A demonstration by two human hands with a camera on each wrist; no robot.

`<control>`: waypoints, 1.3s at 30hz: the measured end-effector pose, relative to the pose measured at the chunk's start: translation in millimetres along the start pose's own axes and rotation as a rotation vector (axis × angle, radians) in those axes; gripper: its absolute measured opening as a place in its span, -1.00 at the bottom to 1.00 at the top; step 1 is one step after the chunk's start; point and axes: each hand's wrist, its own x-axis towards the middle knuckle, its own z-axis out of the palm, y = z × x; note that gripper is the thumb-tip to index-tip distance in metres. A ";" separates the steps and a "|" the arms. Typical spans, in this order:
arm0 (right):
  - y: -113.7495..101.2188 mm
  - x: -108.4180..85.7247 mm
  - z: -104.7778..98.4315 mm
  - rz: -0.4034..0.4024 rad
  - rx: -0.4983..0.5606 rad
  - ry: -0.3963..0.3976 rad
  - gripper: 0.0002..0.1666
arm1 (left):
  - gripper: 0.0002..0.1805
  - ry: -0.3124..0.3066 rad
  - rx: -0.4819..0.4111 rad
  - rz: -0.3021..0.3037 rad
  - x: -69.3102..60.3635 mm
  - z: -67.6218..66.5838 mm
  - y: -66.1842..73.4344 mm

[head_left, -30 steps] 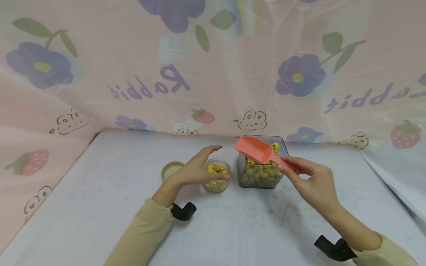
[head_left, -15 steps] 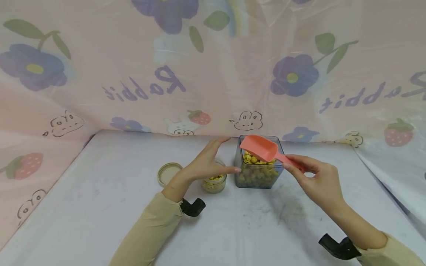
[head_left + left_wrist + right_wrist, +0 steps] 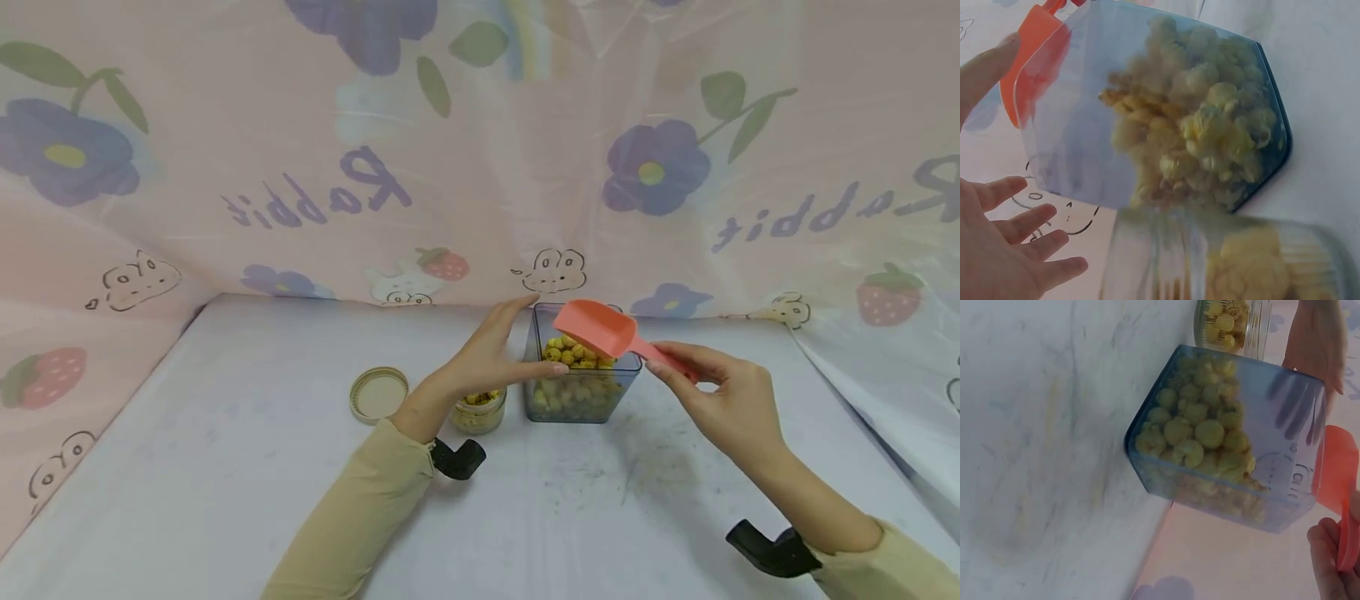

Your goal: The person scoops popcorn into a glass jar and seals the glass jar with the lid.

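My right hand [image 3: 731, 400] pinches the handle of a pink-orange scoop [image 3: 597, 327], whose bowl is over the mouth of a clear bluish square container [image 3: 573, 400]. Yellow popcorn [image 3: 1197, 434] fills the container's lower part. The scoop's bowl appears bare of popcorn. My left hand [image 3: 487, 358] is spread at the container's left side, thumb by its front rim and fingers toward the back; whether it touches the wall I cannot tell. Beneath that hand stands a small glass jar [image 3: 478, 417] with popcorn in it, partly hidden.
A round gold-rimmed lid [image 3: 378, 395] lies left of the jar on the white tabletop [image 3: 225, 467]. Behind the container hangs a pink printed curtain [image 3: 480, 183], close to its back side. Black wrist-camera mounts [image 3: 772, 550] stick out below both wrists.
My left hand has moved right, from over the jar to the container's left side. The scoop has shifted slightly right above the container, still in my right hand.
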 end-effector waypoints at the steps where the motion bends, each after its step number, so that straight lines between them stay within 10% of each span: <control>1: 0.8 0.2 -0.4 0.003 -0.004 -0.001 -0.64 | 0.08 -0.003 -0.002 -0.006 1.7 1.1 0.5; 26: 15.3 9.0 -7.1 0.001 -0.052 -0.071 -0.68 | 0.15 -0.034 -0.157 -0.096 15.9 14.3 -2.7; 39: 15.0 35.1 -16.3 -0.146 -0.151 -0.141 -0.69 | 0.12 -0.033 -0.170 -0.117 16.6 14.8 -3.1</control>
